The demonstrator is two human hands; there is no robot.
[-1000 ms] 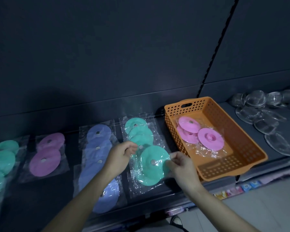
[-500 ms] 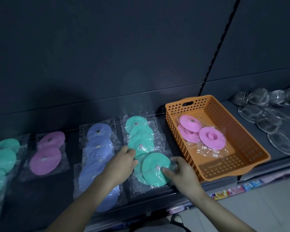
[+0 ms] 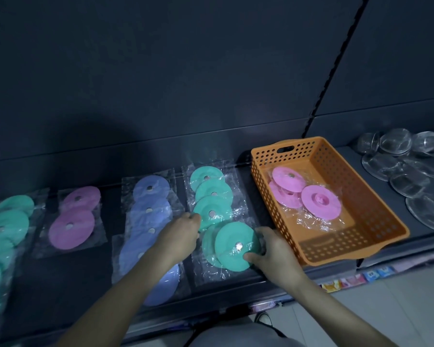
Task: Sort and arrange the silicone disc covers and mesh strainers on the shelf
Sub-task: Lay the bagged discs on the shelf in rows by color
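Your left hand (image 3: 183, 236) shows only its back: the fingertips are tucked out of sight against the clear wrapper at the left edge of the teal row (image 3: 212, 194), so you cannot tell whether that grip pinches the plastic or merely touches it. The teal pile (image 3: 5, 234) at the far left is blurred and cut off by the frame edge. The clear pieces (image 3: 409, 182) at the far right overlap one another, are partly cropped, and are too glassy to tell whether they are mesh. Your right hand (image 3: 273, 251) has its grip closed on the front teal disc (image 3: 233, 246), with the thumb on the near rim and the fingers curled round the right rim. That disc is round and matte, with a small shiny centre under crinkled clear plastic. It lies at the near end of the teal row on the shelf (image 3: 60, 284), overlapping another teal disc beneath it, just left of the orange basket (image 3: 336, 249). The basket is perforated and stands on the shelf, with three wrapped pink discs (image 3: 321, 201) gathered toward its back-left. Left of the teal row lie a blue row (image 3: 150, 204) and two purple discs (image 3: 72, 226), all in clear bags.
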